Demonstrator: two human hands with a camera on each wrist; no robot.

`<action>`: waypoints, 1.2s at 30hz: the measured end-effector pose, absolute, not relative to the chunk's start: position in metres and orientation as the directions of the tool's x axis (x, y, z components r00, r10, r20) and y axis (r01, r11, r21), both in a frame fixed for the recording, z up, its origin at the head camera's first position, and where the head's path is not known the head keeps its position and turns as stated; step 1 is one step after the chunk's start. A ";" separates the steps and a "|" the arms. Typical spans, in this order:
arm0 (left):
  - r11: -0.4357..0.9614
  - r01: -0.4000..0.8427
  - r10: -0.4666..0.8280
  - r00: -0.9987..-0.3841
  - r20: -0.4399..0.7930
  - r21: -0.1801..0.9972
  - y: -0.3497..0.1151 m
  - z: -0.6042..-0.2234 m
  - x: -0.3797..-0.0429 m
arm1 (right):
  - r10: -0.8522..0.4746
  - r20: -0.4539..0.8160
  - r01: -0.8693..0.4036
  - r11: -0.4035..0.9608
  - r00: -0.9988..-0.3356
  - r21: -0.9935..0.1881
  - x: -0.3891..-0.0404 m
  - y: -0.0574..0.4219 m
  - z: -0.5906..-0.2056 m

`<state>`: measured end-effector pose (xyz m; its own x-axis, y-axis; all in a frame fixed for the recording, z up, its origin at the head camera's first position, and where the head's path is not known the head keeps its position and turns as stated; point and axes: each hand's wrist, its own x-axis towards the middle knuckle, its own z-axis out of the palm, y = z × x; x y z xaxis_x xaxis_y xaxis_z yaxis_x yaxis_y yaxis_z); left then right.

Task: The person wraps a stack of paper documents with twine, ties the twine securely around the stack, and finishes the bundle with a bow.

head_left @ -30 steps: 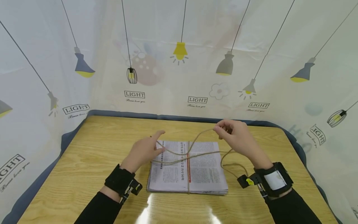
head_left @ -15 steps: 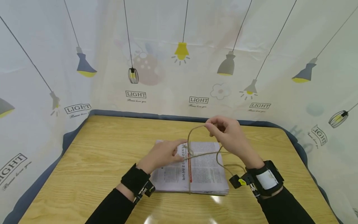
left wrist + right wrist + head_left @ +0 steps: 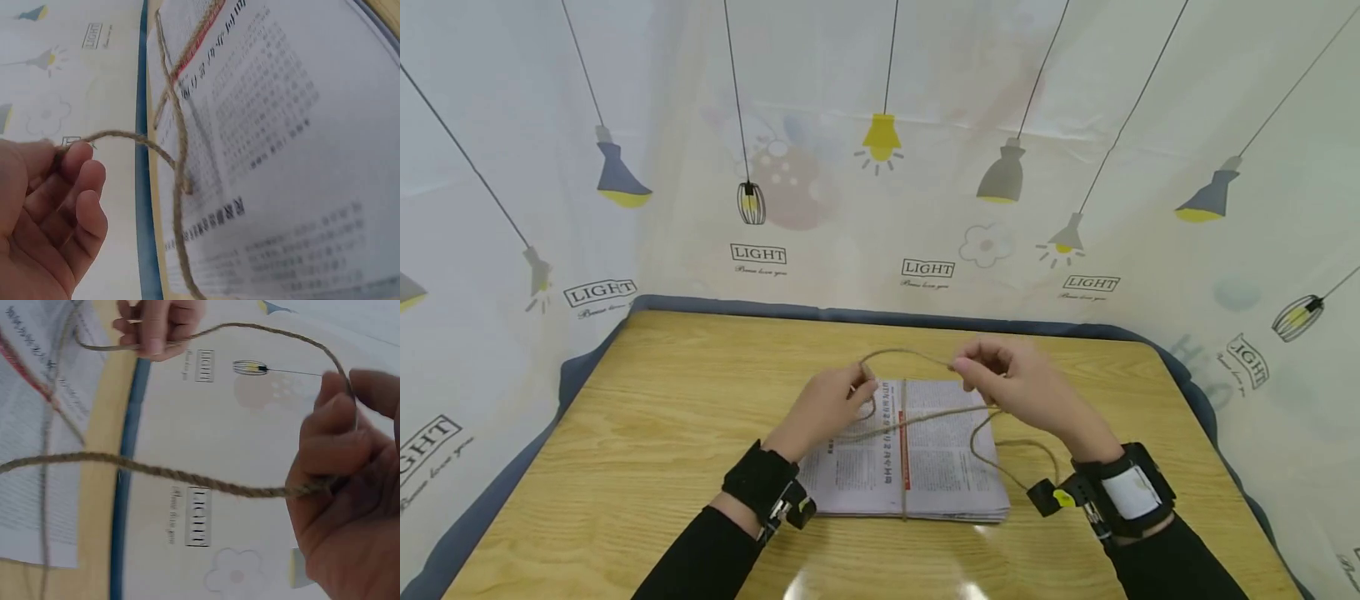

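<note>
A stack of newspapers lies on the table with brown twine running front to back over its middle and another strand crossing it sideways. My left hand, over the stack's far left part, pinches the twine between thumb and index finger; the left wrist view shows the strand leaving the fingertips. To the right, above the far right corner, my right hand grips the same twine with curled fingers. A slack arc of twine spans the two hands in the right wrist view.
Loose loops of twine lie on the wooden table right of the stack. A pale curtain printed with lamps stands behind the table, its dark blue border along the far edge. Both wrists wear black camera straps.
My left hand has moved right from the stack's left edge and now pinches the twine, lifting it into an arc. The right hand, still holding twine, has shifted slightly left and lower.
</note>
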<state>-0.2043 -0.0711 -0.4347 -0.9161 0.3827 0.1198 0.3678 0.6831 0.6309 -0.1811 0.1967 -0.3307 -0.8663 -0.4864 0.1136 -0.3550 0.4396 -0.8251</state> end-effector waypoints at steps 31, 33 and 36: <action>0.838 0.424 0.359 -0.903 0.237 0.345 -0.056 -0.458 -0.202 | -0.400 -0.294 -0.046 0.655 -0.868 -0.755 -0.174 0.150 -0.446; 0.838 0.421 0.373 -0.906 0.199 0.347 -0.058 -0.455 -0.201 | -0.389 -0.298 -0.032 0.652 -0.872 -0.758 -0.174 0.150 -0.445; 0.806 0.424 0.428 -0.899 0.088 0.413 -0.059 -0.453 -0.201 | -0.368 -0.306 -0.016 0.661 -0.878 -0.750 -0.175 0.149 -0.446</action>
<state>-0.2010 -0.0594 -0.4528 -0.8995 0.4280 0.0884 0.4241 0.8062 0.4126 -0.1748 0.1492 -0.4458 -0.8782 -0.3679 -0.3055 -0.0157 0.6608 -0.7504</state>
